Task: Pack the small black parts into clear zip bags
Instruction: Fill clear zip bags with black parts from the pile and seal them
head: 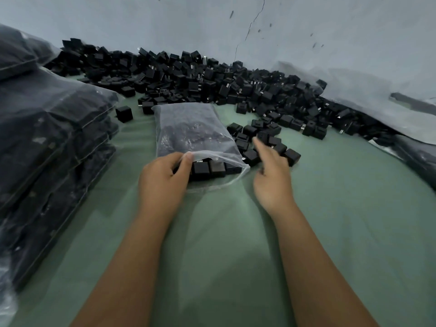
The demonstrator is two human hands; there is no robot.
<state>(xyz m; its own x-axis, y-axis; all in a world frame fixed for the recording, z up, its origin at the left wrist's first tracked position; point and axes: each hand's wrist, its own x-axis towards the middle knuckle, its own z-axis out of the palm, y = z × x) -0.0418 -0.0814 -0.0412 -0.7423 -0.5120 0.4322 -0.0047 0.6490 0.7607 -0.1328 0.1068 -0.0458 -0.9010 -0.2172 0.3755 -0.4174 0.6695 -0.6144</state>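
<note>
Black parts (212, 76), clear bag (188, 128), plain green cloth (330, 208), pale grey-blue wall (141, 20).

Bare green cloth (236, 244) near; stacked filled bags (52, 142) wall the left, loose parts (212, 76) beyond.

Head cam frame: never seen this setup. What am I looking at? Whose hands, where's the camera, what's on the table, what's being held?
There is no robot here. A person wears one wide-angle camera on the head, looking forward and down at their own bare hands.

The left hand pinches the open mouth of a clear zip bag, already mostly full of small black parts. The right hand holds nothing; its fingers reach toward a loose cluster of black parts beside the bag.

All this lies on a green cloth. A big heap of the same parts runs along the wall, and filled bags are stacked at the left.
</note>
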